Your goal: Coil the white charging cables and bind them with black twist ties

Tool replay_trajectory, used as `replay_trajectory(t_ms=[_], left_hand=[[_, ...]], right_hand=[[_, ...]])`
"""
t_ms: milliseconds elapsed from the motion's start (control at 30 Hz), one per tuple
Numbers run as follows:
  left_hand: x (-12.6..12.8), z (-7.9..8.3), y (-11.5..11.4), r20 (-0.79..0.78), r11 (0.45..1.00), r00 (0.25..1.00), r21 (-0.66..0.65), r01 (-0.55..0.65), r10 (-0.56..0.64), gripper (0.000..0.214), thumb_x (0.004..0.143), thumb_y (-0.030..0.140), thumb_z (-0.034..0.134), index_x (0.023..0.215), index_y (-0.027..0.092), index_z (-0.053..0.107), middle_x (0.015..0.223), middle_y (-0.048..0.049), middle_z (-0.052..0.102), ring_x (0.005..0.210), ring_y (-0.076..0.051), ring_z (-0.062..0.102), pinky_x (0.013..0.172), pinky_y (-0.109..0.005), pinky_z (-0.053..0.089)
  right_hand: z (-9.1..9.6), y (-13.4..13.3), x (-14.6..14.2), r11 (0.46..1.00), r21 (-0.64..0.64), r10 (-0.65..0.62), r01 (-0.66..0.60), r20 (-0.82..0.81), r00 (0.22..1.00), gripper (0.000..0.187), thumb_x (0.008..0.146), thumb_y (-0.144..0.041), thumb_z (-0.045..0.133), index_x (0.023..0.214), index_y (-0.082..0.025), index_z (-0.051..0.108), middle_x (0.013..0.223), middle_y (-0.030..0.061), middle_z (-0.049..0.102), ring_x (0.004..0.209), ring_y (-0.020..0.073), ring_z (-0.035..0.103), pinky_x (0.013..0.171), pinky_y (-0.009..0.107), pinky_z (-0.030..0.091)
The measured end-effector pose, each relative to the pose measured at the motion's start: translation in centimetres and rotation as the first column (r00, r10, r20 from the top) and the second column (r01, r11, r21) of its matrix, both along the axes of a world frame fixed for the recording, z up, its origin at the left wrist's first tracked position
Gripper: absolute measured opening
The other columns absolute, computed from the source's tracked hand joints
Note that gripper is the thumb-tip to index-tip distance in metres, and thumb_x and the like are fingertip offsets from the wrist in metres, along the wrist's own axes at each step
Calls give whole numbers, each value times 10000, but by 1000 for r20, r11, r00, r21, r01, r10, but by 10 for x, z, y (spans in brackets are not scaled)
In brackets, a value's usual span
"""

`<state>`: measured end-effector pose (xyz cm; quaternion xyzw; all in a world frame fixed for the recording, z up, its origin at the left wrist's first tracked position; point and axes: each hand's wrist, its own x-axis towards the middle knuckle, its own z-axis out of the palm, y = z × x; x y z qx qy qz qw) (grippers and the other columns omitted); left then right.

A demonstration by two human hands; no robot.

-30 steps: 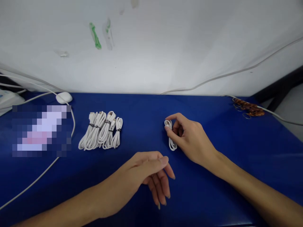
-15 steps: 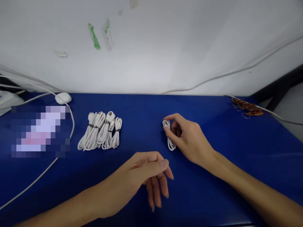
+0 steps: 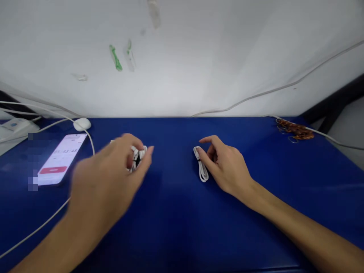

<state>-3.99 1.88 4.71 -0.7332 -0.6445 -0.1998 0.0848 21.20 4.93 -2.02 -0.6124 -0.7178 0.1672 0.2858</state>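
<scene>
Coiled cable [image 3: 200, 168], long axis front-to-back, against open-fingered right hand [image 3: 227, 167]; blurred left hand [image 3: 110, 182] over bundles [image 3: 140, 154], grip unclear

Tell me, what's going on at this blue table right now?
A person works with bare hands at the blue table. The right hand lies beside a single white cable coil, thumb against it, fingers loose. The left hand, motion-blurred, is over the pile of tied coils further left; its grip is unclear. A phone lies at far left.
</scene>
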Motion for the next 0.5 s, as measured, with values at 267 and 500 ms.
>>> replay_trajectory(t_ms=[267,500], left_hand=[[-38,18,11,-31,861,939,-390,-327,343,304,935,573,622,917,270,618,743,-1,632,654,-271,612,624,-343,373],[-35,9,18,50,900,942,-318,-299,331,249,826,545,659,752,308,669,846,-79,740,775,-350,674,707,-430,427]], right_hand=[[2,-7,0,997,79,-14,14,-2,1000,296,1079,-415,557,1202,-184,695,691,-24,690,575,196,651,581,302,381],[5,-8,-1,990,142,14,-10,-24,1000,256,1074,-368,569,1185,-177,697,678,-30,675,559,181,645,576,294,391]])
